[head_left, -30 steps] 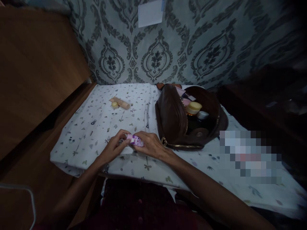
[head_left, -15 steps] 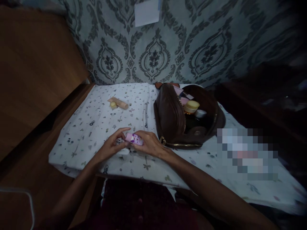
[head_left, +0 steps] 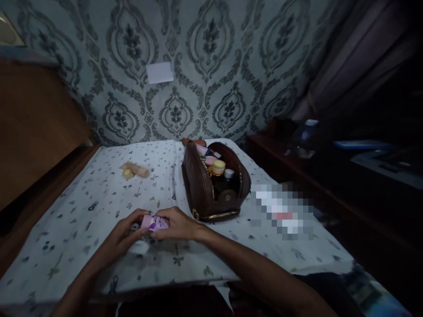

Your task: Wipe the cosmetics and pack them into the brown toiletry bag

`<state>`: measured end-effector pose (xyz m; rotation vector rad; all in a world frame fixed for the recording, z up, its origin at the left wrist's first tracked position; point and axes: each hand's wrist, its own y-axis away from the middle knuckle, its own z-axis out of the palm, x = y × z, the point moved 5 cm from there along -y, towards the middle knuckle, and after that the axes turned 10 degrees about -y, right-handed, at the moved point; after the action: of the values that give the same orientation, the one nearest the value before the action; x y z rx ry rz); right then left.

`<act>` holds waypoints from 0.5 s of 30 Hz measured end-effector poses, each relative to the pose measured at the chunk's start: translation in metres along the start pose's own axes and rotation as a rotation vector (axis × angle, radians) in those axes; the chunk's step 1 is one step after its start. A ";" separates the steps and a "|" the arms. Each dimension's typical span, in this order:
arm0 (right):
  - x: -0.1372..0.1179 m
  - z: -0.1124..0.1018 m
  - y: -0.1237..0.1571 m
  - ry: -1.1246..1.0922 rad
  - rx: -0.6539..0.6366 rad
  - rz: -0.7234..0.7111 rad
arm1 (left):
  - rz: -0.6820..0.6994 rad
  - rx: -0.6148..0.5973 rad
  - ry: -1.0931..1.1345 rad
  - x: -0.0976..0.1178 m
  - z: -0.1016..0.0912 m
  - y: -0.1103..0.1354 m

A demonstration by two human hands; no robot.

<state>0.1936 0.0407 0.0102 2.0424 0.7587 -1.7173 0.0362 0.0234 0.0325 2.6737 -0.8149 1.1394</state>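
Note:
My right hand (head_left: 178,223) is wrapped round a small pink-and-purple bottle (head_left: 159,223) with a cartoon print, held just above the patterned cloth. At its plain pink end, which looks like a cap, the thumb and fingertips of my left hand (head_left: 127,233) are closed. Below my left hand lies a small white thing (head_left: 140,246), too blurred to name. To the right of my hands stands a brown cosmetic bag (head_left: 200,187), its top unzipped. Inside it show a yellow-lidded jar (head_left: 218,167), a dark bottle with a white cap (head_left: 228,175) and pink items.
A beige tube (head_left: 140,170) and a small yellow-lidded pot (head_left: 127,173) lie on the cloth (head_left: 99,189) at the left. A blurred-out item (head_left: 284,215) lies right of the bag. A wooden panel (head_left: 39,123) rises at the left; patterned wallpaper covers the back wall.
The head view has tilted up and swung right, so everything sits further left and the hands lower. My left thumb and fingertips have closed on the bottle's pink end.

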 end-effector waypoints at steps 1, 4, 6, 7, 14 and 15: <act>0.001 0.000 0.001 -0.100 -0.031 0.034 | 0.020 0.005 -0.002 0.000 -0.002 0.000; 0.002 0.003 0.004 -0.381 -0.134 0.144 | 0.064 0.020 -0.008 0.001 -0.006 -0.003; 0.001 0.005 0.006 -0.491 -0.173 0.185 | 0.076 0.004 -0.013 0.005 -0.008 -0.004; -0.001 0.005 0.007 -0.517 -0.181 0.190 | 0.079 -0.011 -0.018 0.009 -0.010 -0.005; -0.029 -0.012 0.035 -0.317 -0.092 -0.003 | 0.092 -0.068 -0.037 0.039 -0.007 -0.015; -0.034 -0.018 0.043 -0.252 -0.043 -0.034 | 0.099 -0.059 -0.023 0.043 -0.004 -0.019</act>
<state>0.2299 0.0116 0.0445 1.7499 0.7440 -1.9141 0.0680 0.0219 0.0667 2.6293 -0.9787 1.0893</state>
